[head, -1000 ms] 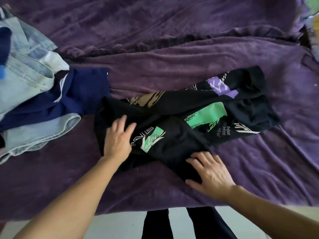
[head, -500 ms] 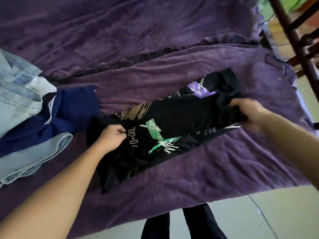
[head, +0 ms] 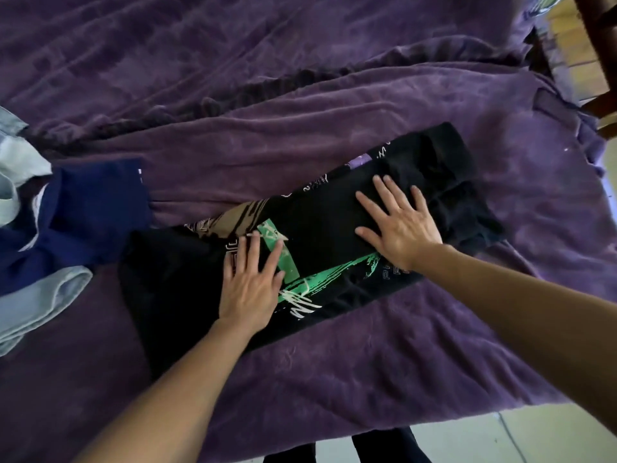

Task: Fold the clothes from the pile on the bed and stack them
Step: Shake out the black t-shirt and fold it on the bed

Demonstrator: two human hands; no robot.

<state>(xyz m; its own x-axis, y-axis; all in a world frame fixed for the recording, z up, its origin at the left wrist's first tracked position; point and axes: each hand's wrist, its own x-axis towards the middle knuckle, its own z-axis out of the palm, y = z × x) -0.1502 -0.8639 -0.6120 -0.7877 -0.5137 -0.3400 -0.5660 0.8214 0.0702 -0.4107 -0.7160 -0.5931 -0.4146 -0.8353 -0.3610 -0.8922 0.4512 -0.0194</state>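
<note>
Your left hand (head: pixel 250 285) lies palm down on the black garment (head: pixel 334 212), with its fingers straight and a little spread, and its fingertips reach the green print (head: pixel 330 275) near the middle of the cloth. Your right hand (head: pixel 397 225) also lies flat, palm down, on the plain black part further to the right, with all 5 fingers spread wide. Neither hand grips or pinches anything; both only press on the cloth with an open palm. The black garment is laid out as 1 long band on the purple blanket (head: pixel 417 355) that covers the bed, and it runs slantwise from the near left to the far right. It looks folded along its length, but how many layers it has, you cannot tell from here. Beside the green print there is a beige print (head: pixel 230 222) on the far edge and a small purple patch (head: pixel 361 160) closer to the right end. At the left edge of the view lies the rest of the clothes: a navy garment (head: pixel 90 215), just beside the left end of the black garment, and pale denim (head: pixel 43 295) under and around it, all crumpled. At the top right corner a dark wooden frame (head: pixel 592 25) stands next to the bed. Along the bottom edge you see the light floor (head: pixel 551 432) and your dark trouser legs (head: pixel 387 446).
</note>
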